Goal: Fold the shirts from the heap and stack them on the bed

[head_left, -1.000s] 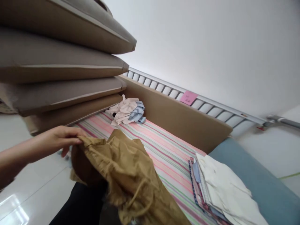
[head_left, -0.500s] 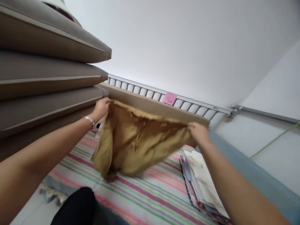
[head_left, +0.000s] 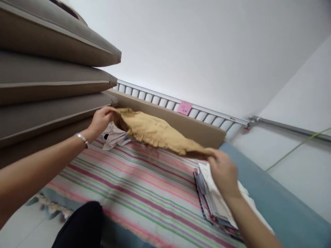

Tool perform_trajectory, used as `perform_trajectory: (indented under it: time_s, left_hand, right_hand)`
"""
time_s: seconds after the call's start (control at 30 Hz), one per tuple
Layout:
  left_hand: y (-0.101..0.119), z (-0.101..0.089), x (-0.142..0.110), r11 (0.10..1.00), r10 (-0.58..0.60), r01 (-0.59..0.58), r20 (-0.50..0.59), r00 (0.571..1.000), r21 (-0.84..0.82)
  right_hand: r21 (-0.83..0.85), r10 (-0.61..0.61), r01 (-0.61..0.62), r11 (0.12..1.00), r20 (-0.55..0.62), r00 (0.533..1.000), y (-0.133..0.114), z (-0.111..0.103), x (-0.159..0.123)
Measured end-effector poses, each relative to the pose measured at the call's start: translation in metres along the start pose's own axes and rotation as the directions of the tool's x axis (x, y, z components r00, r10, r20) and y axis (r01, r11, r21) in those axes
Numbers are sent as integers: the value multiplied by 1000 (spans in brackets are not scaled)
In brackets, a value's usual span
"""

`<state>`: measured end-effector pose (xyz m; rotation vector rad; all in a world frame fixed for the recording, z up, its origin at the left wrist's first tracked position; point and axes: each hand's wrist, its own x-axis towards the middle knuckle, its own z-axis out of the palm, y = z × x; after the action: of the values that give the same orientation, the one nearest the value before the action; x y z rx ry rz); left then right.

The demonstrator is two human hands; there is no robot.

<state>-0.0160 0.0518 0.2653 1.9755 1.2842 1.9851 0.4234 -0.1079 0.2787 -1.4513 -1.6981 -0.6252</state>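
Note:
A mustard-yellow garment [head_left: 157, 131] is stretched in the air between my two hands; its exact kind does not show. My left hand [head_left: 101, 120], with a silver bracelet on the wrist, is closed on one end near the grey cushions. Gripping the opposite end, my right hand [head_left: 222, 172] is closed above a stack of folded clothes [head_left: 210, 199]. Beneath the garment spreads a striped cloth [head_left: 144, 186]. A crumpled pale garment [head_left: 115, 136] lies on that cloth beyond my left hand.
Thick grey cushions [head_left: 57, 72] are piled at the left. A tan board [head_left: 207, 130] and a white radiator [head_left: 155, 98] with a pink note [head_left: 184, 107] run along the back wall. A blue-grey surface [head_left: 271, 193] borders the right side. My dark-clothed knee [head_left: 80, 224] is at the front.
The yellow garment has swung up from hanging down and now billows nearly flat between my hands. My right hand has dropped lower, and the pale garment behind shows more.

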Motion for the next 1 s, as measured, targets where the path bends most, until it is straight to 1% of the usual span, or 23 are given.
perform_trajectory:
  time_s: [0.07,0.13,0.17,0.23,0.3,0.33,0.4,0.47,0.57,0.63,0.7,0.8,0.87,0.93,1.0]
  left_hand:
    - [-37,-7,-49,996,-48,37,128,991,86]
    - [-73,-11,-100,990,-99,71,235,967,125]
    - [-89,-12,-125,982,-147,106,273,951,159]
    - [-117,-12,-174,959,-244,168,366,898,226]
    - [-137,-11,-215,937,-311,197,433,846,288]
    - [-144,-11,-231,928,-332,203,449,829,312]
    - [-153,-10,-255,915,-358,210,452,817,344]
    - [-158,-11,-267,910,-367,218,441,819,354]
    - [-157,-16,-269,913,-363,223,429,827,342]
    - [-151,-22,-267,920,-352,218,440,826,327]
    - [-142,-28,-264,931,-332,207,463,822,300]
    - [-122,-37,-265,950,-301,213,485,821,230]
    - [-106,-43,-266,953,-303,250,480,823,174]
    - [-84,-47,-263,935,-349,336,449,823,112]
    - [-55,-51,-254,889,-431,457,388,814,28]
  right_hand:
    - [54,-2,-6,999,153,988,12,33,-59]
    - [82,46,-72,994,284,958,20,67,-119]
    - [78,76,-109,991,343,936,21,81,-148]
    - [51,167,-208,977,426,889,21,105,-203]
    - [29,249,-295,955,463,851,17,120,-247]
    - [29,281,-331,943,462,841,16,124,-263]
    - [50,323,-382,923,441,837,15,127,-286]
    - [84,345,-415,906,423,838,16,125,-296]
    - [124,381,-470,874,427,820,19,115,-299]
    - [148,395,-496,856,431,811,20,105,-300]
    - [166,411,-511,843,415,812,22,94,-302]
    - [168,468,-554,815,370,802,25,75,-307]
    - [172,503,-582,795,350,790,25,60,-307]
    - [187,521,-594,782,325,789,21,44,-302]
    - [208,534,-599,773,296,792,13,27,-289]
